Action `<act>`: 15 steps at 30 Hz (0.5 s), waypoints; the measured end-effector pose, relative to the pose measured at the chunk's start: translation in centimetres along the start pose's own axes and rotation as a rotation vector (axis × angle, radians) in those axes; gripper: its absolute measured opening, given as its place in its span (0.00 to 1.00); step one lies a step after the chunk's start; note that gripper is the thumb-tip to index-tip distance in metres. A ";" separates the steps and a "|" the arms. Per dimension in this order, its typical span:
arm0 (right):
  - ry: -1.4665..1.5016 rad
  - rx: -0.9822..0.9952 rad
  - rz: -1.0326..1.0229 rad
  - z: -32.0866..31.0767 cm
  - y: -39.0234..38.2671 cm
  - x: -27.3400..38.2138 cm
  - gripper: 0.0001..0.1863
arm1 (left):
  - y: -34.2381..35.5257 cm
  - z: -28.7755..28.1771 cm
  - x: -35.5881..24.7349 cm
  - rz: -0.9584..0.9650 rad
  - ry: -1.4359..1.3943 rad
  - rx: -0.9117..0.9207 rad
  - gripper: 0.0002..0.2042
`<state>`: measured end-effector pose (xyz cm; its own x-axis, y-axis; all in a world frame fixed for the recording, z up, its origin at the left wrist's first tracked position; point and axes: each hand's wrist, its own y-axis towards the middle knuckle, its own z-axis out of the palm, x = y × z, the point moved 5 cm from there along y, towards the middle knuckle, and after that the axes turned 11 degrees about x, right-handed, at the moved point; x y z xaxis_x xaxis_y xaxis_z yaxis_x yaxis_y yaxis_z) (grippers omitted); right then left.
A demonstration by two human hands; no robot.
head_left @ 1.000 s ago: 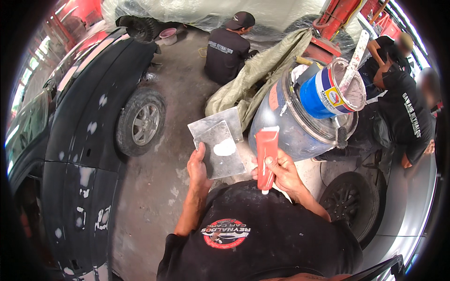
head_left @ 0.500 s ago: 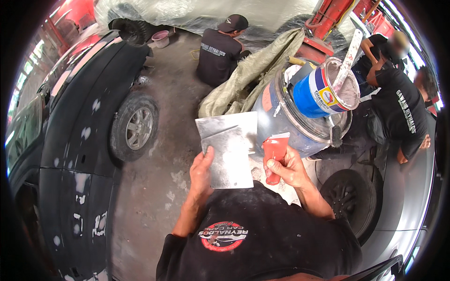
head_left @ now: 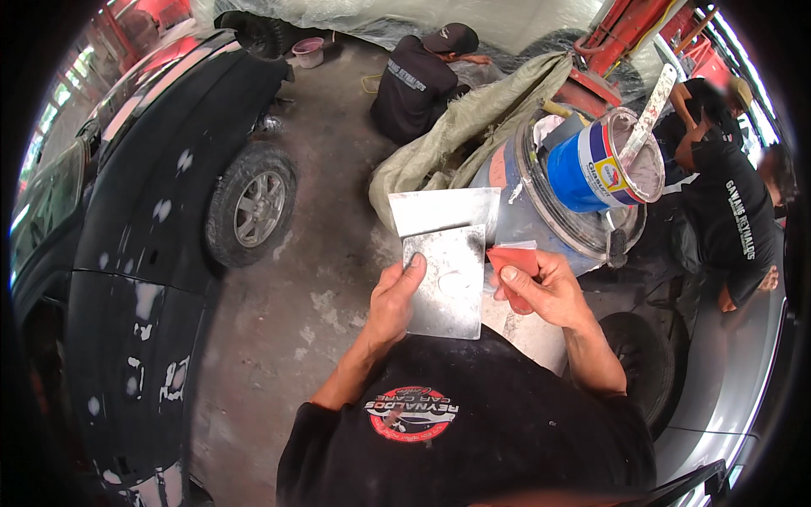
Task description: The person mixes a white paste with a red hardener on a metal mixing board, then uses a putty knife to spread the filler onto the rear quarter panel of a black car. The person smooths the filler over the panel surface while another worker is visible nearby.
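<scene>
My left hand grips a smudged metal plate by its left edge, the thumb lying on top. A second pale, flat sheet shows behind the plate's far end; I cannot tell how the two are joined or held. My right hand is closed around a soft red tube with a pale flat end, its thumb pressed on the tube. The tube is just right of the plate. Right of the plate, a blue tin of pale paste stands on a drum, a smeared stirring stick leaning out.
A lidded drum stands ahead, with a draped olive cloth beside it. A dark car with pale patches is at left, a silver car at right. A person crouches ahead; others work at right.
My left hand has tilted the plate, and more of the sheet behind it shows. The red tube, upright before, now looks shorter and tipped in my right hand. The whole view has shifted slightly.
</scene>
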<state>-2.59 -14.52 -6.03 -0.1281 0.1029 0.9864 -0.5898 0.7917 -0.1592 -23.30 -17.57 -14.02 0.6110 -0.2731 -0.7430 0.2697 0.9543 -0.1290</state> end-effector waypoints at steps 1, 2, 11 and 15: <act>-0.033 -0.014 0.010 -0.1 0.0 0.0 0.13 | 0.0 0.0 -0.1 0.006 -0.008 -0.024 0.18; -0.056 0.018 0.096 -0.4 -0.3 -0.2 0.14 | 0.0 -0.1 -0.2 0.001 -0.009 -0.056 0.18; -0.115 -0.018 0.061 -1.4 -1.3 -0.2 0.15 | 0.7 0.6 -0.3 -0.010 0.135 0.009 0.19; -0.136 0.012 0.192 -1.0 -1.4 -1.3 0.14 | 1.4 1.2 -0.3 0.080 0.444 0.153 0.21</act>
<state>-0.80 -15.14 -7.03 -0.3451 0.1680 0.9234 -0.5539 0.7578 -0.3448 -22.20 -16.30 -13.13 0.2657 -0.0895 -0.9599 0.3618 0.9322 0.0133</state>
